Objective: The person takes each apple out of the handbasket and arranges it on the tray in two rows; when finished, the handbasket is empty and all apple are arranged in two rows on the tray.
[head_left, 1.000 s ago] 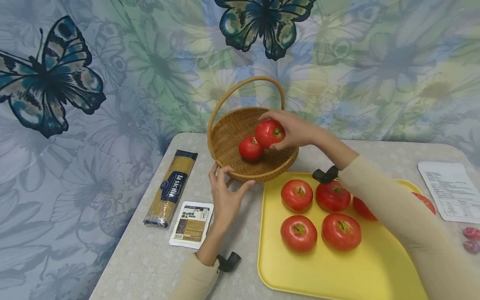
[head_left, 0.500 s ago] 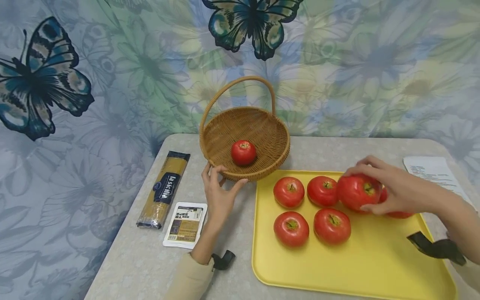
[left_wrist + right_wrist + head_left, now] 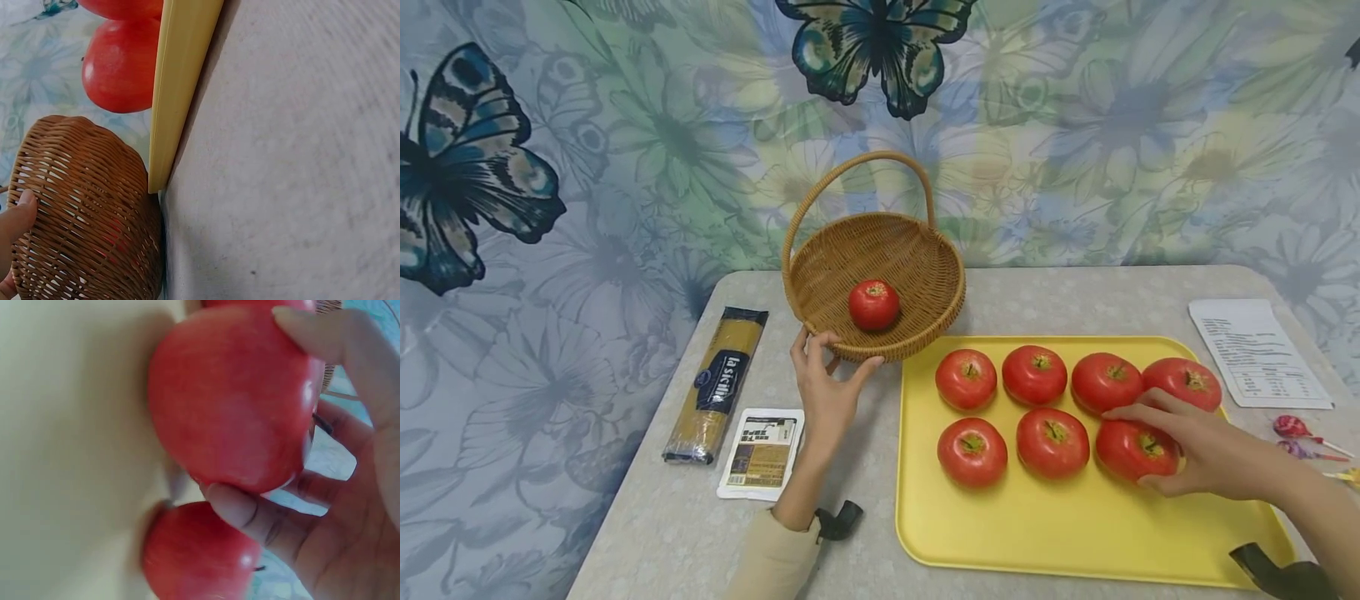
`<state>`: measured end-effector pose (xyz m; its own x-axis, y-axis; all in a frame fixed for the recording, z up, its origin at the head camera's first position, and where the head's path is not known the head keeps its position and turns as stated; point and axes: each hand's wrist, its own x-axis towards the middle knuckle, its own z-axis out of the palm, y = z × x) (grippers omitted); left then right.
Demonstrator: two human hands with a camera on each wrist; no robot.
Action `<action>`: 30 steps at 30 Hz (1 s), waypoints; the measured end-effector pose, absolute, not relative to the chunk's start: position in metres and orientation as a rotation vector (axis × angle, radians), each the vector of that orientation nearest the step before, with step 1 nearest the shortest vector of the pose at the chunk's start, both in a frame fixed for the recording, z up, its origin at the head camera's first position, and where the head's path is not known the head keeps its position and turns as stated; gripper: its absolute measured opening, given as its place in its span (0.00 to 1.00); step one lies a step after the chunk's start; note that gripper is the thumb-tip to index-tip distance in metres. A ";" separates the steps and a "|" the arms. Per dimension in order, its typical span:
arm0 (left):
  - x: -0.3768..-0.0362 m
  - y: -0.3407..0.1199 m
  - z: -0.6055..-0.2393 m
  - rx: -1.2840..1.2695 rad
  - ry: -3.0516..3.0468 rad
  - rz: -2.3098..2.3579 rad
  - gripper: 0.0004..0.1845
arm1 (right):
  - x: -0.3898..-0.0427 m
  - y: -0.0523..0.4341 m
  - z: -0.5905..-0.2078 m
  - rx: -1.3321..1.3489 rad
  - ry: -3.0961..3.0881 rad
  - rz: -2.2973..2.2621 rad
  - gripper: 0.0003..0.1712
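Note:
My left hand (image 3: 827,392) grips the near rim of a brown wicker basket (image 3: 917,258), which has an arched handle and is tilted toward me. One red apple (image 3: 874,305) lies inside it. My right hand (image 3: 1202,450) holds another red apple (image 3: 1131,450) at the front right of the group on the yellow tray (image 3: 1000,533). In the right wrist view, thumb and fingers reach around the held apple (image 3: 231,400), close to the tray's surface. Several more apples (image 3: 1052,442) stand in two rows beside it.
A pasta packet (image 3: 718,383) and a flat white-edged pouch (image 3: 762,454) lie left of the basket. Right of the tray are a white printed packet (image 3: 1258,352) and wrapped lollipops (image 3: 1292,427). A patterned cloth (image 3: 1037,167) hangs behind the table.
My right hand has carried an apple out of the basket, over to the right and down to the tray's front row. My left hand has stayed on the basket rim. The head view has shifted right.

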<state>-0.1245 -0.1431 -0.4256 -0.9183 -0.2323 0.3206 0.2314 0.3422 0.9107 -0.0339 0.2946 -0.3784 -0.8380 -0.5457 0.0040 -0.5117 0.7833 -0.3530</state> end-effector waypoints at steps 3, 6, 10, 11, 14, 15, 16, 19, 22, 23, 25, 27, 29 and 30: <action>-0.126 -0.145 -0.431 -0.006 -2.216 -1.590 0.30 | -0.033 0.294 -0.384 -0.838 2.901 -0.522 0.42; -0.126 -0.145 -0.431 0.000 -2.219 -1.586 0.30 | -0.031 0.295 -0.385 -0.801 2.895 -0.518 0.42; -0.126 -0.145 -0.431 0.008 -2.226 -1.588 0.30 | -0.031 0.296 -0.377 -0.707 2.830 -0.533 0.45; -0.126 -0.145 -0.430 0.010 -2.228 -1.590 0.30 | -0.031 0.296 -0.373 -0.684 2.816 -0.524 0.45; -0.126 -0.145 -0.430 0.011 -2.233 -1.590 0.31 | -0.038 0.293 -0.358 -0.658 2.813 -0.514 0.47; -0.126 -0.145 -0.431 0.011 -2.233 -1.589 0.31 | -0.042 0.292 -0.352 -0.660 2.823 -0.509 0.46; -0.126 -0.146 -0.431 0.012 -2.232 -1.587 0.31 | -0.046 0.289 -0.345 -0.671 2.837 -0.509 0.46; -0.126 -0.146 -0.431 0.010 -2.231 -1.581 0.31 | -0.065 0.277 -0.327 -0.772 2.882 -0.560 0.45; -0.125 -0.147 -0.432 0.010 -2.234 -1.578 0.30 | -0.088 0.258 -0.314 -0.894 2.877 -0.609 0.43; -0.125 -0.148 -0.433 0.011 -2.235 -1.580 0.30 | -0.097 0.249 -0.312 -0.931 2.866 -0.622 0.43; -0.125 -0.148 -0.433 0.012 -2.236 -1.583 0.30 | -0.115 0.232 -0.309 -0.998 2.830 -0.648 0.42; -0.124 -0.148 -0.433 0.013 -2.238 -1.580 0.31 | -0.134 0.213 -0.307 -1.042 2.776 -0.699 0.42; -0.125 -0.147 -0.432 0.007 -2.236 -1.578 0.31 | -0.154 0.193 -0.306 -1.080 2.720 -0.759 0.43; -0.125 -0.146 -0.431 0.005 -2.237 -1.576 0.31 | -0.164 0.183 -0.305 -1.112 2.691 -0.788 0.43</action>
<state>-0.1248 -0.1462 -0.4312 -0.9192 -0.2296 0.3198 0.2239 0.3632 0.9044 -0.1642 0.1829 -0.3050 -0.7216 -0.6876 0.0804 -0.6225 0.5936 -0.5100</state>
